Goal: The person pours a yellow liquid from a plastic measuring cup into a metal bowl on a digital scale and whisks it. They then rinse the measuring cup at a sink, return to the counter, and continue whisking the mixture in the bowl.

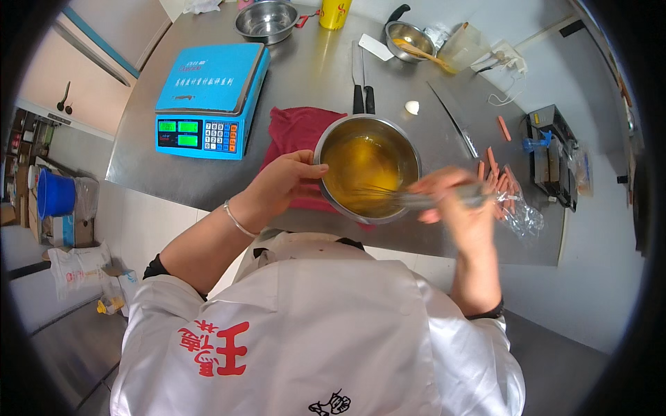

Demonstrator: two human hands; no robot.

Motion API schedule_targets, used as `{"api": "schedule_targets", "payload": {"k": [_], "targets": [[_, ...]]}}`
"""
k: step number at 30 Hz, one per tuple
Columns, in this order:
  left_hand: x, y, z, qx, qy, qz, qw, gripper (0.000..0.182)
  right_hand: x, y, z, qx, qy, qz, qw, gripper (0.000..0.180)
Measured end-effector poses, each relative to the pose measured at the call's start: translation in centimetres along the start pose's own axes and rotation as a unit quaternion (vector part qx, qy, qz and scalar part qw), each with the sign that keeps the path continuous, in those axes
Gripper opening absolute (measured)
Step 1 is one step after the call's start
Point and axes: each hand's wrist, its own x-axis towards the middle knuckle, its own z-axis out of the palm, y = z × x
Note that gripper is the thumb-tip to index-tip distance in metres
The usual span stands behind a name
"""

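Observation:
My left hand [295, 178] grips the near-left rim of a stainless steel mixing bowl [411, 151], thumb over the edge. The bowl is tipped a little and sits partly on a dark red cloth [296, 130]. Inside it lies a yellow liquid [364, 161] that looks like beaten egg. My right hand [452, 200], blurred, is closed around the handle of a wire balloon whisk [416, 200]. The whisk enters over the bowl's right rim, and its blurred wires reach into the liquid.
A blue digital scale [208, 99] stands left. Knives with black handles [359, 99] lie beyond the bowl. Another long blade [452, 119], a piece of eggshell [412, 107] and pink sausage sticks [502, 182] in plastic lie right. Behind are a steel basin [266, 23] and small pan [408, 34].

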Motion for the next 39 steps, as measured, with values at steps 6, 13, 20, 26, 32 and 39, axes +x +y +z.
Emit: {"api": "schedule_targets", "payload": {"k": [6,13,20,26,32,39], "targets": [[0.3,0.3,-0.4,-0.04,-0.017,-0.006,0.999,0.022,-0.4,0.8,0.3,-0.097,-0.121,-0.137,0.978,0.006],[0.6,0.3,-0.4,-0.037,-0.036,0.075,0.996,0.023,-1.3,3.5,-0.6,-0.022,0.011,-0.144,0.989,0.012],[-0.9,0.4,-0.1,-0.014,0.04,0.109,0.993,0.023,-0.4,3.7,1.0,0.03,0.081,-0.111,0.99,0.008],[-4.4,-0.4,-2.4,-0.062,0.133,0.082,0.986,0.017,0.8,4.3,3.1,0.196,-0.025,0.032,0.98,0.015],[-8.7,-3.1,-6.4,-0.153,0.092,0.135,0.975,0.016,2.2,1.2,7.0,0.08,-0.233,-0.217,0.945,0.003],[-18.7,-7.7,-10.0,-0.208,0.165,0.267,0.926,0.01,0.0,-5.3,16.1,0.038,-0.287,-0.347,0.892,0.005]]}}
